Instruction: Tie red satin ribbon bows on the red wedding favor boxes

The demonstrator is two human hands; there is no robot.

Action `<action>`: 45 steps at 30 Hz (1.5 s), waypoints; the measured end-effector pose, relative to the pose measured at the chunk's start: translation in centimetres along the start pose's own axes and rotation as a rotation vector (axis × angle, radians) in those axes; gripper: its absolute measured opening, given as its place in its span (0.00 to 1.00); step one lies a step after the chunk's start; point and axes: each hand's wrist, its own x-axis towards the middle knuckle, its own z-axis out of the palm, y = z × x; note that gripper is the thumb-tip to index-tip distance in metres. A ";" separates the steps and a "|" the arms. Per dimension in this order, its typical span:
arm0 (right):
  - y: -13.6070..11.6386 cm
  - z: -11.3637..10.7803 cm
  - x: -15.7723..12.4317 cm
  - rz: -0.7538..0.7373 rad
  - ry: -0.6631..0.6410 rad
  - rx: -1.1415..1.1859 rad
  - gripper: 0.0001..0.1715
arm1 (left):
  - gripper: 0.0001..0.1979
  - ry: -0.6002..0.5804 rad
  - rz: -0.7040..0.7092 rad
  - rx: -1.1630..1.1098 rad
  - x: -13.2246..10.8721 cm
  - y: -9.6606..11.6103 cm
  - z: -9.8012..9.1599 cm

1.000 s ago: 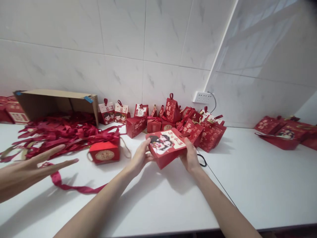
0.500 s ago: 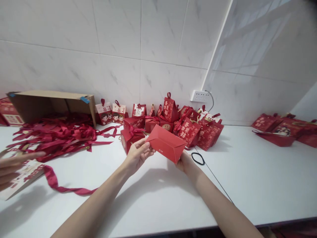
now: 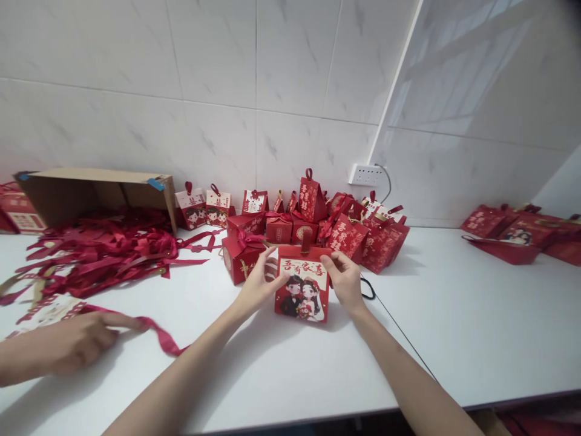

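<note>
A red gift box (image 3: 302, 297) with a printed bride and groom stands upright on the white table, its cartoon front facing me. My left hand (image 3: 259, 280) grips its left side, thumb on the front face. At its upper right edge, my right hand (image 3: 344, 277) pinches the box near the top. A dark red ribbon loop (image 3: 305, 239) rises from the box's top. Right behind it sit finished red boxes, one being a red box with a bow (image 3: 240, 257) near my left fingers. A black cord loop (image 3: 368, 289) lies partly hidden behind my right hand.
On the left, another person's hand (image 3: 68, 348) touches a red ribbon (image 3: 158, 333) beside a white-and-red printed card (image 3: 52, 312). A cardboard box (image 3: 100, 175) lies on its side with a ribbon heap (image 3: 109, 248) spilling out. More red boxes (image 3: 526, 233) stand far right; a power strip (image 3: 365, 175) is on the wall.
The gift box has been turned from its plain underside to its printed front and lowered onto the table. The other person's hand has moved right, along the ribbon.
</note>
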 end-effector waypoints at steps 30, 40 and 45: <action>-1.2 0.8 -0.6 0.120 -0.037 -0.124 0.17 | 0.12 -0.079 0.068 0.074 -0.2 0.1 -0.2; -0.6 0.4 -0.8 0.022 -0.164 0.022 0.12 | 0.15 0.023 -0.042 -0.024 0.2 0.3 -0.6; 0.1 0.6 -0.3 0.112 -0.163 -0.038 0.11 | 0.17 0.081 -0.130 -0.152 0.5 0.1 -0.8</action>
